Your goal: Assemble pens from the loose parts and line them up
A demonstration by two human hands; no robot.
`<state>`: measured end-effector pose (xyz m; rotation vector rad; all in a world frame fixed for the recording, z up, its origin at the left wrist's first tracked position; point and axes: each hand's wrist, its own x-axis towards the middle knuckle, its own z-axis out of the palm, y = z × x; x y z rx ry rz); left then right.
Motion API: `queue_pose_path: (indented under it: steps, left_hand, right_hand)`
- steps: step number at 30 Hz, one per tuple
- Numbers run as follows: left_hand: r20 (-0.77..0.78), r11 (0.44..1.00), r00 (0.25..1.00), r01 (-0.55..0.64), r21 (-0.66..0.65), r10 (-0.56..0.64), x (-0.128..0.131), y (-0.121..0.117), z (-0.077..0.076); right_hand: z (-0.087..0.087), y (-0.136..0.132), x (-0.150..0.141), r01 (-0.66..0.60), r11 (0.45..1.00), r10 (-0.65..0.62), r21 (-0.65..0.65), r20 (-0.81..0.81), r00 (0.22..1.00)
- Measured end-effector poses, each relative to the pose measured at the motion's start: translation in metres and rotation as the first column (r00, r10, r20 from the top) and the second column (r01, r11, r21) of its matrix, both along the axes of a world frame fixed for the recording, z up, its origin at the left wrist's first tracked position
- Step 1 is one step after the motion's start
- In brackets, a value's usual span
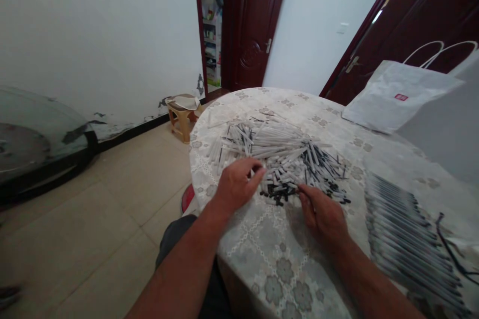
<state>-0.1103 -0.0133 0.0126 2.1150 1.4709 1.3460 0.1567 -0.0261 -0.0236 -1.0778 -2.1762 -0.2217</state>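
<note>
A heap of slim white tubes (277,140) lies on the round table, with dark thin rods (316,157) mixed in on its right side. Small black pieces (279,192) are gathered along the heap's near edge. At the heap's near left is my left hand (239,184), its fingers curled and the thumb close to the forefinger; whatever they hold is too small to name. My right hand (324,214) pinches at the near edge, beside the black pieces, and the fingertips hide what is between them. On the right, many slender dark-and-clear sticks (407,229) lie side by side in a row.
A patterned pale tablecloth (254,259) covers the table. Behind the row stands a white paper bag (396,94); a black strap or cable (449,249) lies at far right. Left are a small stool (183,117) and a large fan (41,144) on the floor.
</note>
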Motion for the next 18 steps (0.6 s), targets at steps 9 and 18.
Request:
queue_pose_path:
  steps: [9, 18]
  left_hand:
    - [-0.099, 0.847, 0.862, -0.508, -0.160, 0.498, -0.064, 0.021, -0.002]
    - [-0.066, 0.896, 0.925, -0.378, -0.233, 0.373, -0.025, 0.032, 0.007]
  right_hand:
    - [0.007, -0.008, 0.004, -0.048, 0.998, 0.044, -0.038, -0.090, 0.995]
    - [0.007, -0.011, 0.000, -0.148, 0.989, 0.146, -0.011, -0.085, 0.986]
